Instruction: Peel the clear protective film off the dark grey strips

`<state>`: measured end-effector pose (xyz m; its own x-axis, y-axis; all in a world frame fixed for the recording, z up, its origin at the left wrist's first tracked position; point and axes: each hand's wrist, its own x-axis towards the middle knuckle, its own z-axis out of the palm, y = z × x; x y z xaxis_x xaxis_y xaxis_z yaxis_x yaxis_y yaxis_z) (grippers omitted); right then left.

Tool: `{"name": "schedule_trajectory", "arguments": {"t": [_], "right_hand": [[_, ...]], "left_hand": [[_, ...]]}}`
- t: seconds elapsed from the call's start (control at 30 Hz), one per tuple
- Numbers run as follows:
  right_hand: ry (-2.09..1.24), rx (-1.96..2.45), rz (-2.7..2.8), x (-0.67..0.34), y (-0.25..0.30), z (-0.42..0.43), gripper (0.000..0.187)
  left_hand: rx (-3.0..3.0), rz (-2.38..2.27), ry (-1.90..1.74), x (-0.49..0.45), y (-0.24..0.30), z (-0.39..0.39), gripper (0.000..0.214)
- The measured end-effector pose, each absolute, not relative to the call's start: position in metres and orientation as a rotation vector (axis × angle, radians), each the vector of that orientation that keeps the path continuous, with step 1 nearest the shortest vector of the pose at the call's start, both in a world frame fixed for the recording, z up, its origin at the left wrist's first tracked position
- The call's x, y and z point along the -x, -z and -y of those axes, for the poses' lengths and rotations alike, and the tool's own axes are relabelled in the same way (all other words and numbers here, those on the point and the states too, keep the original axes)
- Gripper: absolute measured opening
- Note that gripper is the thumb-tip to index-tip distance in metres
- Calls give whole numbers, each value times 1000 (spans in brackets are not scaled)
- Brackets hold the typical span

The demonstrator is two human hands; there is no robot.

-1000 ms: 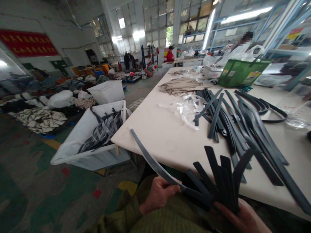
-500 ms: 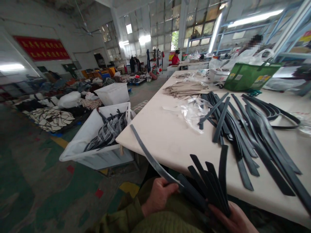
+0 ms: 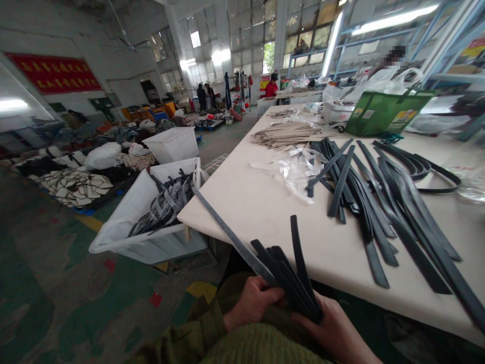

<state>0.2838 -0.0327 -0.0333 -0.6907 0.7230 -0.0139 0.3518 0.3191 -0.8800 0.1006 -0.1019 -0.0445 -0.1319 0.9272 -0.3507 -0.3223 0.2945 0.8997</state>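
Black strips [image 3: 288, 273] fanned in both hands [image 3: 291, 316] — red banner [image 3: 51, 76], writing unreadable

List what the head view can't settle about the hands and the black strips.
- Right hand: wrist cut off by the bottom edge.
- Held strips: count unclear, they overlap; lower ends hidden inside both hands.
- Left hand: fingertips hidden behind the strips.
- White bin: contents too small and tangled to identify.
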Motion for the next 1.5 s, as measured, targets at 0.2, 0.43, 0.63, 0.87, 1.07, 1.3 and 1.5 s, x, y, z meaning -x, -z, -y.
{"name": "schedule_trajectory", "arguments": {"t": [0.2, 0.43, 0.63, 0.87, 1.07, 1.3, 1.5], "right_hand": [[-1309, 1194, 2125, -321, 42, 33, 44], [-1280, 1218, 2112, -329, 51, 35, 47], [-1505, 1201, 1758, -309, 22, 28, 43], [-1641, 891, 1635, -292, 3, 34, 27], [-1502, 559, 1949, -272, 1, 35, 19], [-1645, 900, 1787, -294, 5, 34, 29], [-1842, 855, 1566, -341, 3, 35, 40]], "left_hand": [[-591, -1199, -1382, -94, 45, 99, 38], [-618, -1115, -1261, -97, 47, 96, 39], [-386, -947, -1236, -94, 31, 97, 38], [-152, -825, -1146, -89, 11, 103, 41], [-195, -833, -1104, -99, 11, 105, 36], [-154, -746, -1322, -73, 10, 92, 35], [37, -1026, -1987, 44, -39, 41, 23]]}}
